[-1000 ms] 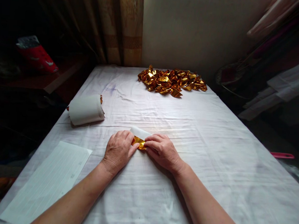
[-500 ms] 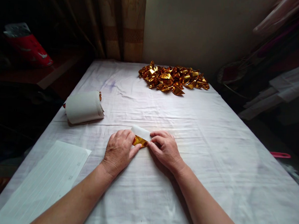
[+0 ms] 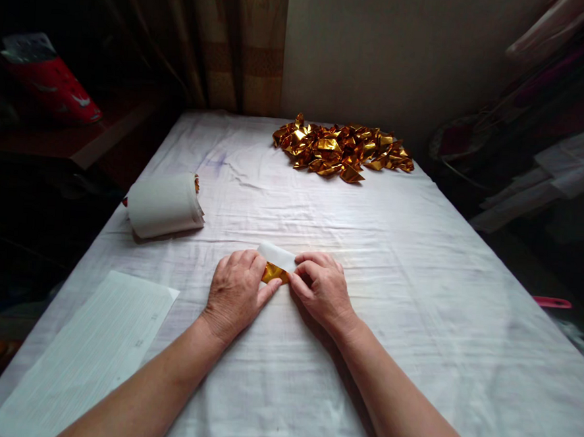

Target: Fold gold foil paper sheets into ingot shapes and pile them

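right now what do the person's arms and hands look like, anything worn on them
Both forearms are bare as far as the view shows, with no sleeves in sight. The left hand and right hand wear no gloves, and no rings, watch or bracelets are visible on them.

Far end: heap of crumpled gold foil pieces (image 3: 342, 151), blocking the back edge of the white cloth-covered table (image 3: 415, 305).
Left edge: white paper roll (image 3: 164, 205), lying on its side.
Near-left corner: flat white lined sheet (image 3: 85, 357).
Centre and right: open cloth, passable.
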A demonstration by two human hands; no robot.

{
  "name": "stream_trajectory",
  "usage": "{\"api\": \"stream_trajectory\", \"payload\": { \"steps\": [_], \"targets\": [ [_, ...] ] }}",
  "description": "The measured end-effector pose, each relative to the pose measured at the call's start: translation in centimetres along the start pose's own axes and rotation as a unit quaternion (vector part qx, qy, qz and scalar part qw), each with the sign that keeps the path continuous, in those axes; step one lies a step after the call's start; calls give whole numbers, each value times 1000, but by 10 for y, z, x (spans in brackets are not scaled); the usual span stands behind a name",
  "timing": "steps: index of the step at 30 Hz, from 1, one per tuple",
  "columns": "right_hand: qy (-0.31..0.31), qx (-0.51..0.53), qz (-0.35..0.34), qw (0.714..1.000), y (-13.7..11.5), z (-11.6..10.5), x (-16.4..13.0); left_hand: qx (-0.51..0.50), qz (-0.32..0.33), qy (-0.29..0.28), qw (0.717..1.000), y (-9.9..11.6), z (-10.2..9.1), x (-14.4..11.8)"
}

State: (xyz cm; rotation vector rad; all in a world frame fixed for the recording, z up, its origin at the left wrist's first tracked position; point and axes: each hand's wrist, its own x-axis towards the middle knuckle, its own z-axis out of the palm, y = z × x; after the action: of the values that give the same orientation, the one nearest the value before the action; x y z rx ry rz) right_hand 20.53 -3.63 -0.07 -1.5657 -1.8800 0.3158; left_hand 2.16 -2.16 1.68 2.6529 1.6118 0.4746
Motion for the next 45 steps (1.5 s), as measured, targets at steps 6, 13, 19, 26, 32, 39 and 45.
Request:
{"api": "stream_trajectory", "payload": {
  "steps": [6,13,19,26,32,39,45],
  "targets": [
    [12,-20,-8,1000,-2,2,-1,16,0,7,1000,1,2,-2],
    [-3,-33,6,999,-6,4,-2,32,-7,13,999,4,2,0],
    [-18,-39,15,999,-7,3,-3,19,-18,7,1000,3,3,-1],
    [-31,-16,10,999,-5,2,-2,25,-26,-7,999,4,3,-1],
    [-16,9,-5,1000,-2,6,-3,32,-24,2,999,6,2,0],
    [19,-14,-52,998,2,8,-8,37,-21,9,999,6,4,-1],
    [26,-79,-111,990,0,6,-12,40,-17,19,999,5,5,-1]
  ]
}}
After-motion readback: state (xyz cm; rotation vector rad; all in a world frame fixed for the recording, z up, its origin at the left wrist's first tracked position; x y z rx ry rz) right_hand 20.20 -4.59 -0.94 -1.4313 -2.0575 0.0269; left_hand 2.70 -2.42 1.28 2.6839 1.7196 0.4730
